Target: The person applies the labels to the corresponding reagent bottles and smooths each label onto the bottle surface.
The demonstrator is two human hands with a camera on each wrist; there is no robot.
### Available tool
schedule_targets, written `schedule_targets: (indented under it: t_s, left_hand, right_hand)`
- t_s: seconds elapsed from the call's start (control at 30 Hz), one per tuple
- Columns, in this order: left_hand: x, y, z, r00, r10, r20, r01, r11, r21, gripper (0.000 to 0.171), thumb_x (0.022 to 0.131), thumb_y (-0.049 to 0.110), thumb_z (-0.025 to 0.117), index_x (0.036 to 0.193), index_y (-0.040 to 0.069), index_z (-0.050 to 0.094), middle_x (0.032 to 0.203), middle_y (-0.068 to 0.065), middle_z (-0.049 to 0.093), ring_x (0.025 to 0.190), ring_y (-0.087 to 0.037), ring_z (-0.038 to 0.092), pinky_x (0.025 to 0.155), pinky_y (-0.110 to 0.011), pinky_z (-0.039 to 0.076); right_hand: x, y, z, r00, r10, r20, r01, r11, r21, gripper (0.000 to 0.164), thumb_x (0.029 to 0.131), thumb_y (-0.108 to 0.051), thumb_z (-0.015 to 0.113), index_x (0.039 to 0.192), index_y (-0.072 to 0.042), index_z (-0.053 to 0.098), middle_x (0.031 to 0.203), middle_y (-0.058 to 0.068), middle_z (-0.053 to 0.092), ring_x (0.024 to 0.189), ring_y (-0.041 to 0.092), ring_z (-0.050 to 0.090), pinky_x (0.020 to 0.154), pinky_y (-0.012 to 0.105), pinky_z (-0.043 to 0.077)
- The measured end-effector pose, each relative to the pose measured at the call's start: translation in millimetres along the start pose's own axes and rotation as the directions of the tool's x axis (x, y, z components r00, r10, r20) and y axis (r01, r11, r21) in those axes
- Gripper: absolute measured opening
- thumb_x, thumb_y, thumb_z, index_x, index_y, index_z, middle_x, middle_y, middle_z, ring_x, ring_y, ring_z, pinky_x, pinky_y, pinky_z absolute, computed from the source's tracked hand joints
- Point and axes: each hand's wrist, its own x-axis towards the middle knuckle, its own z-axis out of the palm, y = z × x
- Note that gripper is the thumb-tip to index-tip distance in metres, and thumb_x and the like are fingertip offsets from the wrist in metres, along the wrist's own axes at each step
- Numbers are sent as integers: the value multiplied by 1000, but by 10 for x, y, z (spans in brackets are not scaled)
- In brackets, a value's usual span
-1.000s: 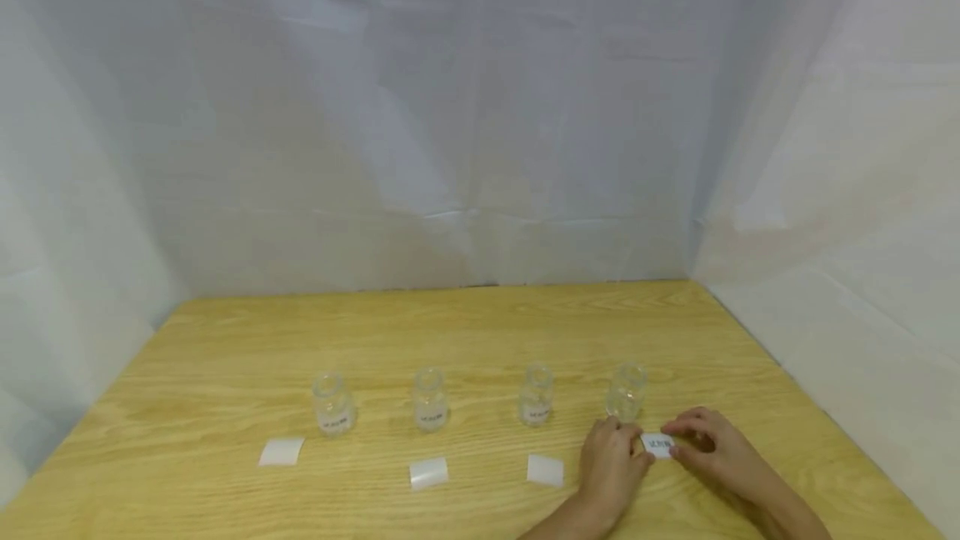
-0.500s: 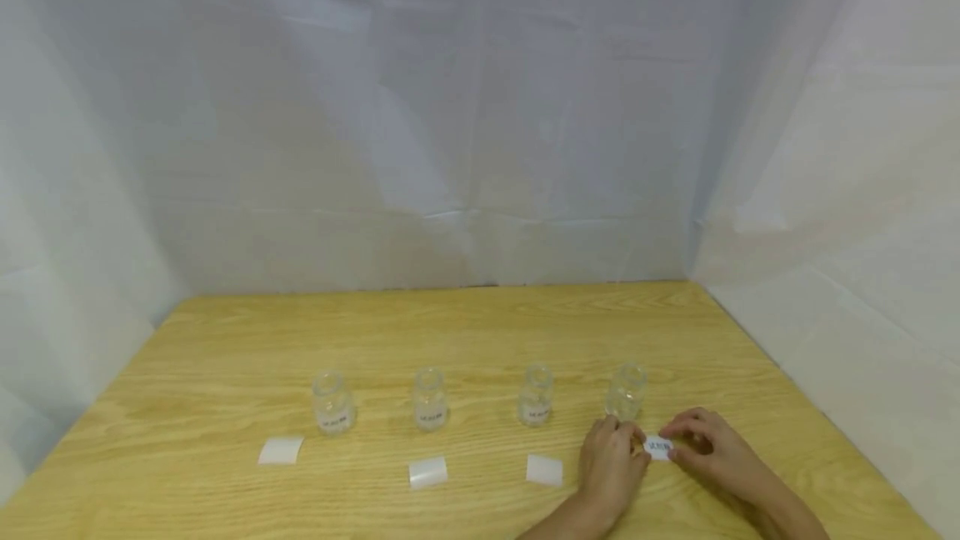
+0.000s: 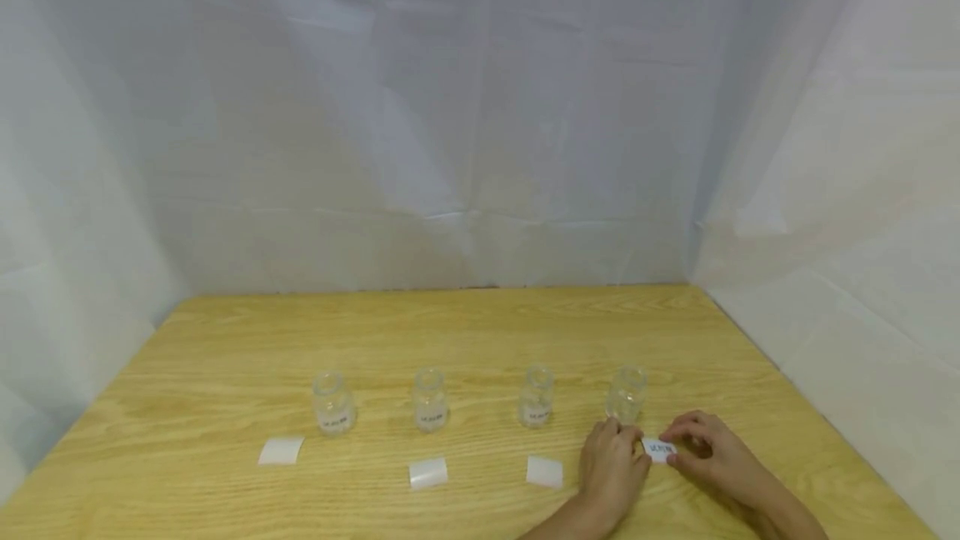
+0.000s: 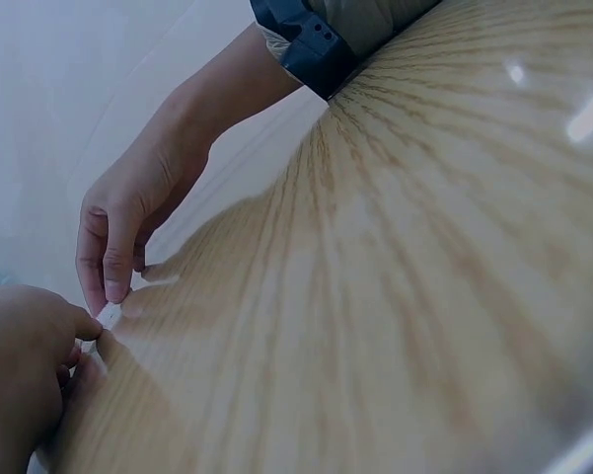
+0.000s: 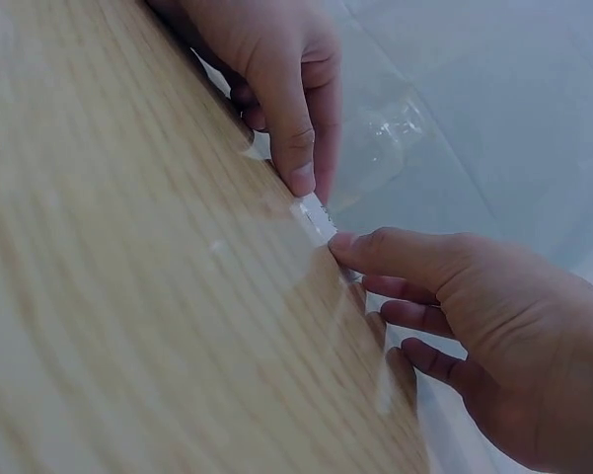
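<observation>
In the head view my left hand (image 3: 611, 465) and right hand (image 3: 723, 457) meet over a small white label (image 3: 658, 450) with dark printed characters. The right thumb and fingers pinch its right end. At its left end, the left thumb and fingertips pinch it; the right wrist view shows the label (image 5: 316, 219) stretched between both hands. Just behind the left hand stands a clear glass bottle (image 3: 626, 390), its base partly hidden by the fingers. To the left, three more glass bottles stand in a row, the nearest bottle (image 3: 536, 394) bearing a printed label low down.
Three white paper pieces lie on the wooden table (image 3: 480, 332) before the bottles: a left piece (image 3: 281, 451), a middle piece (image 3: 428, 472) and a right piece (image 3: 544, 471) close to my left hand. White sheeting (image 3: 450, 123) encloses the back and sides.
Both hands stay almost in place. The label between them shifts and tilts only slightly; bottles and paper pieces have not moved.
</observation>
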Motion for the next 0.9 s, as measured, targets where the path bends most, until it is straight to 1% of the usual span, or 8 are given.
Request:
schedule_targets:
  t_s: [0.2, 0.37, 0.47, 0.53, 0.6, 0.67, 0.8, 0.9]
  left_hand:
    - [-1, -2, -7, 1000, -2, 10, 2, 1000, -2, 21, 72, 26, 77, 90, 19, 69, 69, 13, 42, 65, -1, 40, 56, -12, 31]
    - [0, -5, 2, 1000, -14, -7, 14, 998, -64, 24, 69, 23, 79, 89, 20, 65, 69, 15, 41, 65, 0, 39, 56, -11, 31]
    - [-2, 4, 4, 999, -33, -5, 32, 990, -137, 25, 69, 20, 80, 88, 20, 65, 71, 15, 45, 66, 1, 40, 56, -11, 32]
    - [1, 13, 0, 998, -56, 8, 56, 977, -204, 23, 69, 18, 80, 87, 20, 65, 71, 16, 48, 66, 2, 42, 56, -12, 33]
    - [12, 24, -13, 995, -95, 37, 102, 946, -308, 20, 70, 14, 78, 85, 18, 66, 71, 16, 51, 65, 2, 43, 56, -12, 35]
    - [31, 35, -29, 987, -144, 67, 159, 898, -410, 16, 72, 10, 76, 82, 17, 67, 70, 16, 54, 62, 3, 45, 55, -13, 37]
    - [62, 58, -83, 964, -230, 136, 265, 752, -604, 10, 76, 4, 71, 79, 13, 68, 68, 14, 57, 55, 2, 46, 49, -14, 40]
    - [71, 60, -131, 953, -264, 151, 294, 672, -679, 9, 77, 3, 70, 78, 11, 68, 67, 13, 58, 53, 1, 46, 48, -15, 40]
  right_hand:
    - [-2, 6, 14, 1000, -27, -10, 27, 1000, 13, 21, 77, -8, 74, 96, -13, 67, 101, 1, 55, 95, 5, 44, 75, 21, 43]
    - [6, -13, 13, 1000, -22, -22, 23, 999, 39, 25, 76, -6, 73, 100, -7, 65, 99, 3, 57, 93, 6, 47, 77, 20, 42]
    - [-5, -39, -11, 996, 87, 33, -91, 985, 147, 20, 82, -8, 69, 100, -4, 62, 96, 6, 57, 88, 9, 50, 72, 23, 44]
    - [-12, -50, -27, 984, 163, 76, -177, 956, 233, 19, 85, -9, 65, 101, -1, 59, 94, 8, 57, 84, 12, 52, 69, 25, 46]
    - [-7, -56, -29, 980, 177, 85, -195, 939, 285, 17, 87, -8, 63, 100, 1, 57, 91, 9, 58, 80, 12, 55, 66, 26, 49]
    - [13, -55, -21, 991, 115, 65, -130, 944, 302, 14, 87, -3, 61, 99, 2, 57, 88, 8, 60, 77, 12, 57, 64, 26, 50]
    - [68, -66, -3, 999, -41, 18, 32, 939, 343, 13, 87, 7, 56, 99, 5, 55, 86, 3, 63, 76, 10, 58, 62, 25, 50]
    - [97, -115, 2, 999, -53, 3, 47, 920, 390, 14, 88, 9, 54, 101, 8, 53, 88, 1, 63, 77, 10, 59, 63, 25, 51]
